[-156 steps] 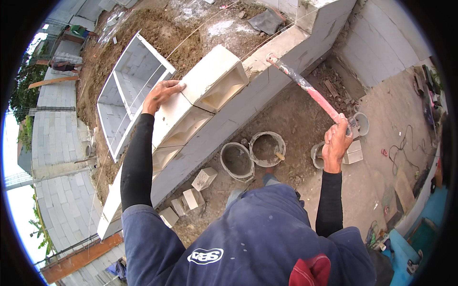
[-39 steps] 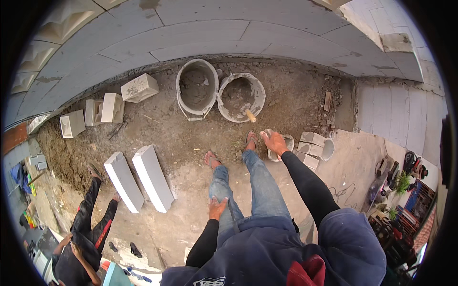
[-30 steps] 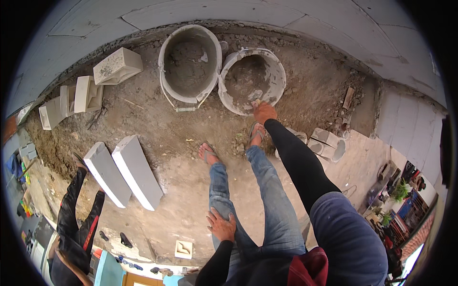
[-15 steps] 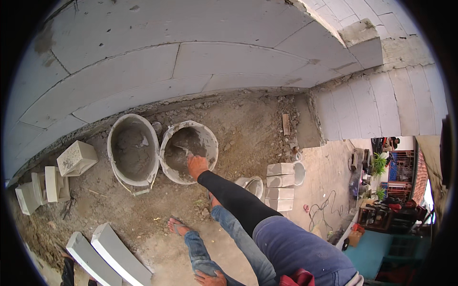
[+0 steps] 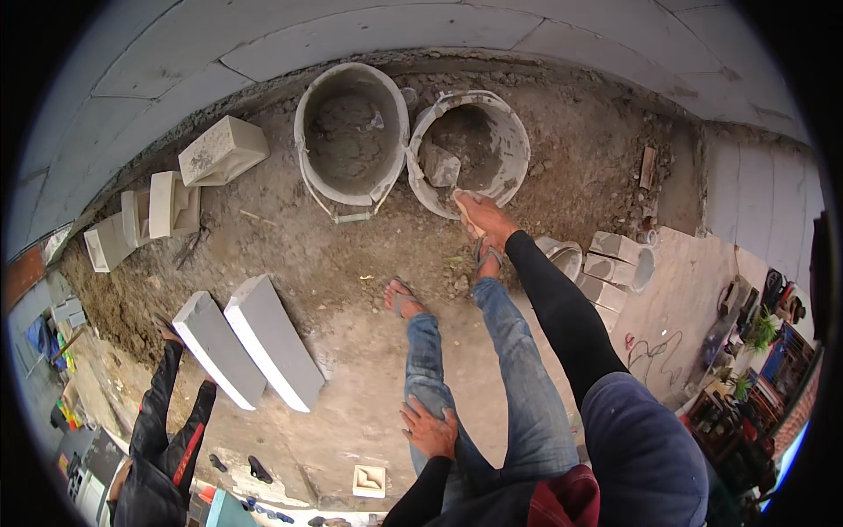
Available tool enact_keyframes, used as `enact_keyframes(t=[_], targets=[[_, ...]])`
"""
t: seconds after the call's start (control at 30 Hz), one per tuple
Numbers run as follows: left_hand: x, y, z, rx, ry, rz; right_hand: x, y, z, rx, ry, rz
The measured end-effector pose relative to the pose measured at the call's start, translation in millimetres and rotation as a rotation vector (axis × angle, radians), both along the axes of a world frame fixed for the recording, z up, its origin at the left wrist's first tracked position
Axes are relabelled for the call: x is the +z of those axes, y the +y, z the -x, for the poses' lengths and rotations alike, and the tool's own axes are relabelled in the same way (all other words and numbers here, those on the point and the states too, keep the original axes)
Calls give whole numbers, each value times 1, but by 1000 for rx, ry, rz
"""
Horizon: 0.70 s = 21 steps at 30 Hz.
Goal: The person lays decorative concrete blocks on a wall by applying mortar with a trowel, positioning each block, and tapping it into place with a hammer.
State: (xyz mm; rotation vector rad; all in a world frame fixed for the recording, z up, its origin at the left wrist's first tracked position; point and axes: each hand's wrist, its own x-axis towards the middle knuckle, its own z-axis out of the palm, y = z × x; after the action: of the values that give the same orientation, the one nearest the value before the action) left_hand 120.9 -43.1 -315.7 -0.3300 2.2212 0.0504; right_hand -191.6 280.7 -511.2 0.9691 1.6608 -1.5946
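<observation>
My right hand (image 5: 490, 220) is closed around the wooden handle of a trowel (image 5: 441, 165). The trowel's mortar-smeared blade is inside the right bucket (image 5: 518, 167), near its left wall. Grey mortar residue coats that bucket's walls, and darker material lies at its bottom. Just to its left stands a second bucket (image 5: 309, 167) holding wet grey mortar (image 5: 349, 140), with its wire handle hanging at the front. My left hand (image 5: 430, 428) lies on my left thigh, its fingers spread and holding nothing.
Two long pale blocks (image 5: 274, 342) lie at left, near another person in black clothing (image 5: 167, 439). Hollow vent blocks (image 5: 224, 151) sit farther back. More blocks (image 5: 606, 268) and containers stand at right. A block wall (image 5: 369, 39) runs behind the buckets.
My view has tilted down and swung left. My right hand has drawn back toward me from inside the right bucket, bringing the trowel blade into sight. My left hand stays on my leg.
</observation>
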Motion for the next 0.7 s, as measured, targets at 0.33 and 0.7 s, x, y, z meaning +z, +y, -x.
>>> enact_keyframes(t=[0.33,0.7], targets=[[1,-6,6,-57,7,-20,-38,-42,7,16,33,-216],[-10,-41,25,-69,57,-151,89,-9,-37,-509,-34,319]])
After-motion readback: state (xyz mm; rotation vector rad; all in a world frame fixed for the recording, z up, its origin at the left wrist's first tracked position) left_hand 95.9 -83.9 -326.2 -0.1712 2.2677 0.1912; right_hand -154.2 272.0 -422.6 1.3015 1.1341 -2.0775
